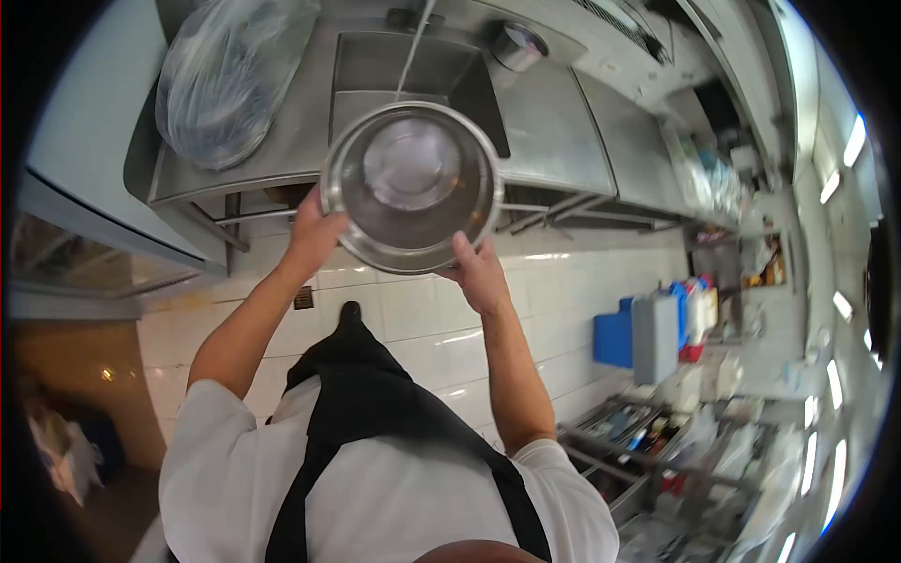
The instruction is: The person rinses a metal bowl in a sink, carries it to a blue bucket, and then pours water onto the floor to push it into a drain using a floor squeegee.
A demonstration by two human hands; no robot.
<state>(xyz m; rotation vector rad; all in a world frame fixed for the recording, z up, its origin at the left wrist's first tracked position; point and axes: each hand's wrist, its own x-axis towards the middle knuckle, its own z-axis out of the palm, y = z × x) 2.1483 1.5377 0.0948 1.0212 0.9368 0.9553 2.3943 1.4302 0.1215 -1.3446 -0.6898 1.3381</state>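
A round steel bowl [413, 246] is held level over the front edge of the sink [361, 70], with clear liquid in its bottom. My left hand [314, 235] grips its left rim, the thumb on top. On the lower right rim my right hand [479, 272] has its thumb over the edge and its fingers under the bowl. A thin stream of water [414, 52] runs down from above and meets the bowl's far rim or passes behind it; which one I cannot tell.
A large clear plastic bag [221, 89] stands on the steel counter [554, 127] left of the sink. A small steel pot [518, 47] is at the sink's right. Blue and grey bins [654, 338] stand farther right, above a cluttered metal rack [601, 446].
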